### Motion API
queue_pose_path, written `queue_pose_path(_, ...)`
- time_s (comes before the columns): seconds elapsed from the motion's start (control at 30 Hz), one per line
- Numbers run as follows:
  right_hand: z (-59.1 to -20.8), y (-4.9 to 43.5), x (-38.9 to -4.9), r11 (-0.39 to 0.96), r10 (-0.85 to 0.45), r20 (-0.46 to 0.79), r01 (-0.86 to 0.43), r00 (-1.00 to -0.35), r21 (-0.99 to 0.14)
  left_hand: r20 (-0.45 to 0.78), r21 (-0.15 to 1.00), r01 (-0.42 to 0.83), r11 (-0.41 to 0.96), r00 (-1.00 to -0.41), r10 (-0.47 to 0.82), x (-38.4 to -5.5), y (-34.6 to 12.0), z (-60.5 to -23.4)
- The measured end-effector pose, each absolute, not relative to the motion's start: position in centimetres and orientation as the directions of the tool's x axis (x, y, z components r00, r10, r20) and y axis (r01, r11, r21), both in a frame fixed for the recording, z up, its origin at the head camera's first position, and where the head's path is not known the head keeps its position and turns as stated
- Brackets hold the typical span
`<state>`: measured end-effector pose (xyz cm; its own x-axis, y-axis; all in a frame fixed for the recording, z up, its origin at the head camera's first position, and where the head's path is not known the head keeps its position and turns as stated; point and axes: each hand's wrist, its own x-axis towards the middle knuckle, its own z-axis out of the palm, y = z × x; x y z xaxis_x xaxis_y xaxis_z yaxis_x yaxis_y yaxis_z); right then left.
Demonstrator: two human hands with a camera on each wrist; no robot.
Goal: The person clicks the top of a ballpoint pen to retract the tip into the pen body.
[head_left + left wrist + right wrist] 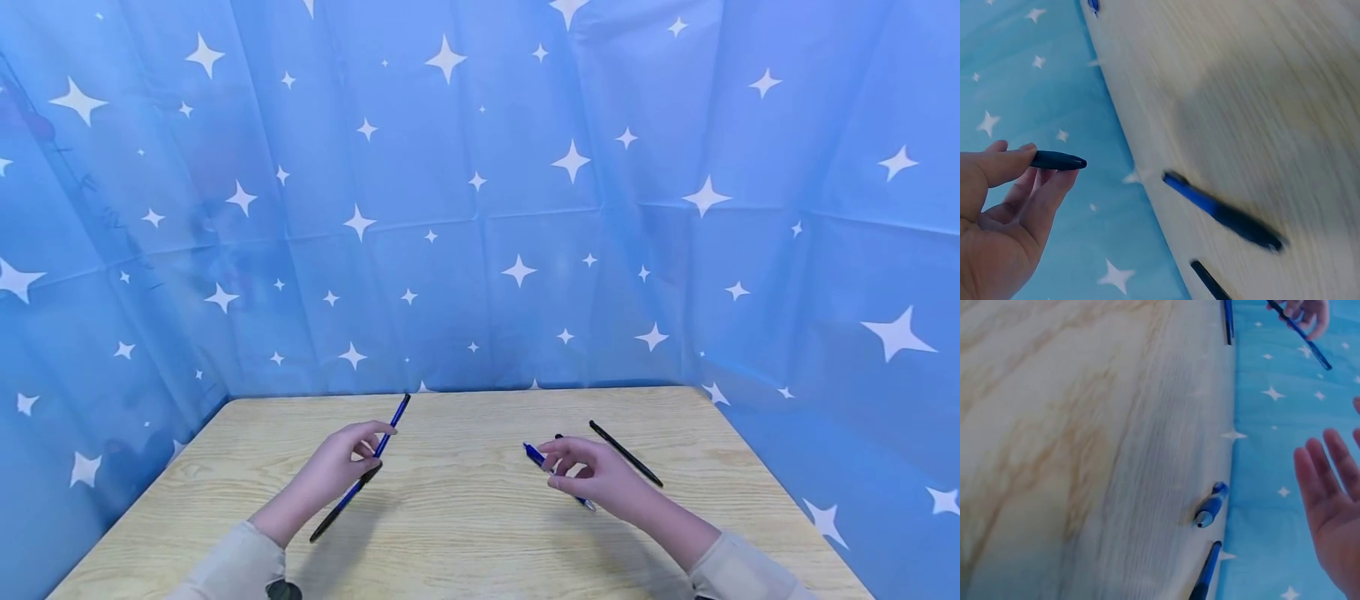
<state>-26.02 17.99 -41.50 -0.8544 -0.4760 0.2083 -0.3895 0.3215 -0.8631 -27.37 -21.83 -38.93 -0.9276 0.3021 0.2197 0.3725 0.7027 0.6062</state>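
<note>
My left hand (347, 460) pinches a slim blue pen with dark ends (388, 433) between thumb and fingers, above the left part of the table. In the left wrist view only a dark end of this pen (1059, 160) sticks out from the fingertips. Below that hand lies another blue and black pen (341, 505), partly covered. My right hand (596, 477) hovers over a blue pen with a silver tip (536, 455). Its fingers are loosely bent in the head view, and the right wrist view shows the hand (1338, 506) holding nothing.
A black pen (626, 454) lies slantwise just right of my right hand. Behind that hand a dark pen end (558, 437) peeks out, the rest hidden. The wooden table (465, 500) meets a blue star-patterned curtain (480, 292) at its back and sides.
</note>
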Motion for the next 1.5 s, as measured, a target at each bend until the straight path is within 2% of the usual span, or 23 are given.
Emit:
queue_pose_path(0.23, -41.8, 18.1, -25.8, 0.308, -0.506, 0.199, -0.391, -0.839, -0.867, 0.202, 0.556, 0.374, 0.742, -0.927, 0.316, -27.9, -24.4, -39.9)
queue_pose_path(0.53, -42.5, 18.5, -25.7, 0.280, -0.609, 0.168, -0.408, -0.775, -0.869, 0.053, 0.526, 0.287, 0.800, -0.950, 0.307, -28.6, -27.3, -41.3)
queue_pose_path(0.9, -43.2, 18.8, -25.2, 0.240, -0.680, 0.149, -0.411, -0.718, -0.880, -0.054, 0.458, 0.208, 0.864, -0.964, 0.261, -29.2, -30.1, -42.5)
queue_pose_path(1.27, -43.4, 18.4, -24.8, 0.228, -0.693, 0.154, -0.417, -0.704, -0.880, -0.083, 0.415, 0.170, 0.894, -0.971, 0.223, -29.4, -30.6, -43.3)
queue_pose_path(1.5, -43.3, 18.2, -24.8, 0.221, -0.699, 0.160, -0.424, -0.697, -0.879, -0.079, 0.398, 0.194, 0.897, -0.966, 0.245, -29.4, -30.5, -43.3)
